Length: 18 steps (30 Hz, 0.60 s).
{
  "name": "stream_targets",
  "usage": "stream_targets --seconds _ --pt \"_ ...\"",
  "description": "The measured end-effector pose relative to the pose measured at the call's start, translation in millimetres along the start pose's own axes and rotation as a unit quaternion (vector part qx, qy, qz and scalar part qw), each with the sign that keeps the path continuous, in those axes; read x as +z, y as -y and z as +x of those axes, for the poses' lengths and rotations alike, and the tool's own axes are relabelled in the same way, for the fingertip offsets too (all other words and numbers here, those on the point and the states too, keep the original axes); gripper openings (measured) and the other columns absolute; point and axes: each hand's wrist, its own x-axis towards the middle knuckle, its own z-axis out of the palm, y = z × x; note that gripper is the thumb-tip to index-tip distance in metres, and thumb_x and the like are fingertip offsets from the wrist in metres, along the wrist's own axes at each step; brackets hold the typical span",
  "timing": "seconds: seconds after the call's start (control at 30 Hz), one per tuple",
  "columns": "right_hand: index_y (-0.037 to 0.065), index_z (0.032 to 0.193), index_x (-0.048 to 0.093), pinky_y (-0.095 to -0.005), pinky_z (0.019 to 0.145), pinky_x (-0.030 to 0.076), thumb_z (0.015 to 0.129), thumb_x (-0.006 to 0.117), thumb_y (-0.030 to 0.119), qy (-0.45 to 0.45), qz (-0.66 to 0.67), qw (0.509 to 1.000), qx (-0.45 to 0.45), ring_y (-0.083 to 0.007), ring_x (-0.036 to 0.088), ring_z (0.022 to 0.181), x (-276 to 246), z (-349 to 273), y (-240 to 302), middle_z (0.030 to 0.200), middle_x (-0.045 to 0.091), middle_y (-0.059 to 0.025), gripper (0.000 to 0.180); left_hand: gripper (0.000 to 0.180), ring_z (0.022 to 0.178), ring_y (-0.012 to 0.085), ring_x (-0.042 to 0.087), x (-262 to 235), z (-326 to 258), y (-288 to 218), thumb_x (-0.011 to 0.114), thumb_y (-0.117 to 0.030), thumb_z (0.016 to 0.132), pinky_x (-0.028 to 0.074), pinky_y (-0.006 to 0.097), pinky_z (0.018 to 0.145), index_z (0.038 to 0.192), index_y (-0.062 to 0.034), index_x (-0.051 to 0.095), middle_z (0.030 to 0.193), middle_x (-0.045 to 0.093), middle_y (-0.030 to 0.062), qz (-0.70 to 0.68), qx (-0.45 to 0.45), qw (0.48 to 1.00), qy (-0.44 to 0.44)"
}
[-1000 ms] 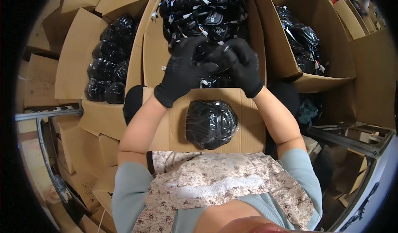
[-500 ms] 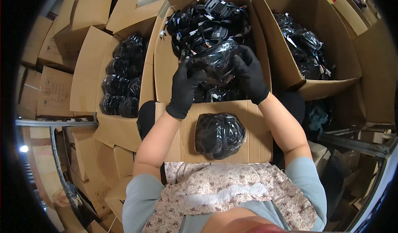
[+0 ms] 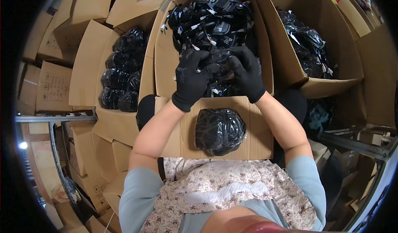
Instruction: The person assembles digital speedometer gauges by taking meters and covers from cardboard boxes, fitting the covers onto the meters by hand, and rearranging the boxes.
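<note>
My left hand (image 3: 192,77) and my right hand (image 3: 248,71), both in black gloves, are closed on a dark, glossy part (image 3: 224,60) between them. Fingers hide much of it, and its exact kind I cannot make out. It is held over the near part of a tall cardboard box (image 3: 166,84) full of black plastic parts (image 3: 222,28) with thin cables and white connectors. Closer to me, a rounded black bundle wrapped in clear film (image 3: 220,131) rests on a flat piece of cardboard (image 3: 261,142) across my lap, untouched by either hand.
Film-wrapped black bundles (image 3: 118,77) stand in rows inside an open box at the left. A box at the right (image 3: 331,46) contains more black cabled parts. Metal frame bars (image 3: 56,118) run low on both sides, and further cartons (image 3: 54,86) crowd the left.
My hands have come slightly nearer each other and turned inward around the glossy part, which now shows less. The wrapped bundle stays on the cardboard.
</note>
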Motion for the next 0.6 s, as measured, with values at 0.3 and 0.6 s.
stream_targets --seconds 0.3,0.6 --pt "0.005 0.135 0.041 -0.0476 0.106 0.033 0.073 0.076 0.033 -0.111 -0.121 0.981 -0.101 -0.041 0.039 0.125 -7.7 9.6 3.7 0.135 0.039 -0.024 0.076 0.037 0.092 0.0105 0.055 24.6 -2.1 12.7 0.074 -0.025 0.084 0.046 0.027 0.084 0.106 -0.0029 0.055 0.102 0.06 0.0034 -0.356 -0.18 0.915 -0.067" --pt "0.001 0.131 0.045 -0.0406 0.093 0.047 0.079 0.074 0.024 -0.046 0.129 0.983 0.118 -0.035 0.058 0.107 -5.1 -3.7 22.8 0.121 0.056 -0.0226 0.064 0.057 0.108 0.019 0.055 18.2 -10.1 24.9 0.068 -0.039 0.087 0.045 0.033 0.096 0.123 -0.0008 0.046 0.118 0.056 0.0097 -0.372 -0.2 0.906 -0.013"
